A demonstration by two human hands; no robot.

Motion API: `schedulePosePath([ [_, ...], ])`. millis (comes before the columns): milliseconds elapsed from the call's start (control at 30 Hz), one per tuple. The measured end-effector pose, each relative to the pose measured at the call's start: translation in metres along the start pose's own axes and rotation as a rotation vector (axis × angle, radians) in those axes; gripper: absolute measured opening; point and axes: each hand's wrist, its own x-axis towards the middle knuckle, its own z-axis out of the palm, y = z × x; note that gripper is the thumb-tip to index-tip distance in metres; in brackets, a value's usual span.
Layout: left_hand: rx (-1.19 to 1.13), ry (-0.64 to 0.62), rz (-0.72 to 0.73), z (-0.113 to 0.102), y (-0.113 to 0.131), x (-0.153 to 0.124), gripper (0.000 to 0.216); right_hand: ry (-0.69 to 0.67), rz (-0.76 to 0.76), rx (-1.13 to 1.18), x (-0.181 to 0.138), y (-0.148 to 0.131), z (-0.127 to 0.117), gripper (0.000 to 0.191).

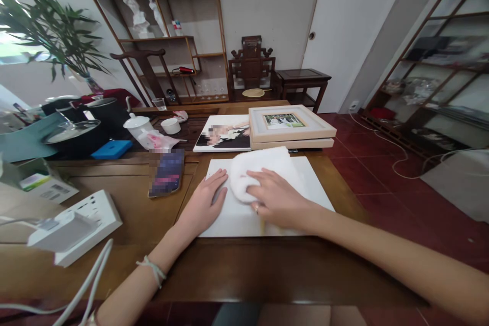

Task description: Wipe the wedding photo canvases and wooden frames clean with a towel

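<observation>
A white flat panel (309,188) lies on the wooden table (126,198) in front of me. My left hand (204,204) rests flat on the panel's left part, fingers stretched out. My right hand (277,198) presses on a white cloth (263,165) bunched on the panel's upper middle, fingers curled over the cloth's near edge. A ring shows on one right finger.
Behind the panel lie a photo print (223,135) and two stacked light wooden frames (292,125). A phone (167,173) lies left of the panel. A white power strip (76,226) with a cable sits at near left. Tea ware, a blue box (111,149) and a plant stand far left.
</observation>
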Motion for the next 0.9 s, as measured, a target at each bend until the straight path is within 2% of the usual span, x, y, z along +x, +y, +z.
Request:
schedulePosePath([
  [167,-0.004,0.013,-0.001,0.0,0.0,0.0,0.044,0.024,0.015,-0.066,0.046,0.013,0.0,0.026],
  [333,-0.012,0.014,0.027,-0.003,0.002,0.0,0.041,0.043,0.026,-0.097,0.056,0.005,0.005,0.027],
  [500,-0.021,-0.007,0.042,-0.003,0.001,0.0,0.041,0.002,-0.017,-0.12,0.023,-0.017,0.01,0.027],
  [733,0.018,-0.013,0.032,-0.002,-0.002,-0.001,0.044,-0.099,-0.223,-0.093,-0.043,-0.058,-0.001,0.019],
  [833,0.012,-0.014,0.034,-0.002,-0.002,-0.001,0.044,-0.092,-0.246,-0.021,-0.051,-0.055,-0.003,0.02],
  [900,0.001,0.01,0.032,-0.001,-0.001,0.0,0.042,-0.06,-0.188,0.014,-0.046,-0.043,-0.001,0.019],
])
